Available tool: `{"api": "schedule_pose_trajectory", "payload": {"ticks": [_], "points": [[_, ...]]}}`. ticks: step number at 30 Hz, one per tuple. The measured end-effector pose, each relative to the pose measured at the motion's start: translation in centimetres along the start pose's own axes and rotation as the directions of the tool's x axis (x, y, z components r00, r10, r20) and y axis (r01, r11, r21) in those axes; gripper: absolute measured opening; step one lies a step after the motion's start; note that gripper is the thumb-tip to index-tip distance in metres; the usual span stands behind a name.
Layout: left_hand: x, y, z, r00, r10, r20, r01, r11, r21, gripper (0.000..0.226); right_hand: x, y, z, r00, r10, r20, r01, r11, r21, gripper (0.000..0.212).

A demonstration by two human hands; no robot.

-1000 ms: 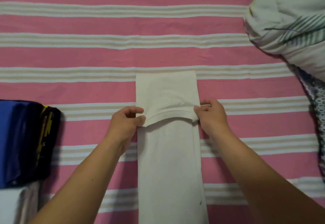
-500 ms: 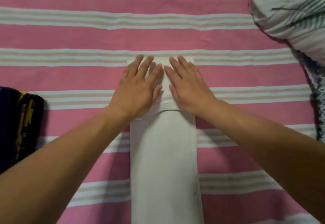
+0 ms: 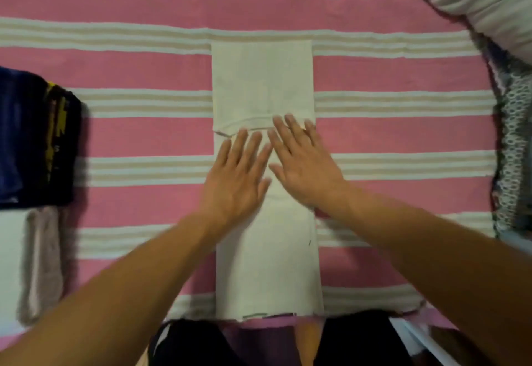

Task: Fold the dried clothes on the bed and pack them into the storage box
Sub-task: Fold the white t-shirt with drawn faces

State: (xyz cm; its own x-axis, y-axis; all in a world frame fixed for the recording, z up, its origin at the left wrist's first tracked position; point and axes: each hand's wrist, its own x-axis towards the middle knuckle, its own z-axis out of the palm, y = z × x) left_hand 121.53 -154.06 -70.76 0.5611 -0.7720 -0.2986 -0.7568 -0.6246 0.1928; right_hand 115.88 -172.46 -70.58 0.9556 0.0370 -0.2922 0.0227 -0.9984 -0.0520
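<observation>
Both hands have slid toward the person since half a second ago, from the folded-over top flap down onto the strip's middle, leaving the flap uncovered. Left hand (image 3: 234, 177) lies flat, palm down, fingers straight and slightly spread, on the white garment (image 3: 266, 265); its fingertips reach almost to the flap's hem. Right hand (image 3: 305, 164) lies likewise flat and straight-fingered beside it, fingertips overlapping the hem (image 3: 247, 124) at the flap's right end. Neither hand grips or pinches anything; both merely press on the cloth, and they are a little blurred.

The garment is a long narrow strip running away from the person down the centre of the bed (image 3: 129, 141), which is covered in a pink sheet with pale stripes. Its far third is doubled back, forming a squarish flap whose hem crosses the strip just beyond the hands. The near end reaches the bed's edge.

At the left edge lies a dark blue folded pile (image 3: 31, 141) with yellow markings, and nearer the person a pale grey-pink cloth (image 3: 41, 262). At upper right lies a rumpled white quilt (image 3: 483, 0) with green streaks, with a patterned fabric (image 3: 515, 147) below it along the right edge.
</observation>
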Motion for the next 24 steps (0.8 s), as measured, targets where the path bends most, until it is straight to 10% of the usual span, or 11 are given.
{"api": "schedule_pose_trajectory", "payload": {"ticks": [7, 17, 24], "points": [[-22.5, 4.4, 5.9, 0.974, 0.109, 0.2, -0.099, 0.993, -0.061, 0.077, -23.0, -8.7, 4.0, 0.969, -0.063, 0.241, 0.028, 0.988, 0.149, 0.073], [-21.4, 4.9, 4.7, 0.875, 0.462, 0.143, -0.48, 0.867, 0.133, 0.03, -23.2, -9.6, 4.3, 0.943, -0.26, 0.206, 0.262, 0.965, 0.02, 0.094], [-21.3, 3.7, 4.4, 0.964, 0.265, 0.012, -0.262, 0.959, -0.111, 0.024, -23.0, -9.6, 3.9, 0.947, -0.267, 0.18, 0.267, 0.963, 0.022, 0.068]]}}
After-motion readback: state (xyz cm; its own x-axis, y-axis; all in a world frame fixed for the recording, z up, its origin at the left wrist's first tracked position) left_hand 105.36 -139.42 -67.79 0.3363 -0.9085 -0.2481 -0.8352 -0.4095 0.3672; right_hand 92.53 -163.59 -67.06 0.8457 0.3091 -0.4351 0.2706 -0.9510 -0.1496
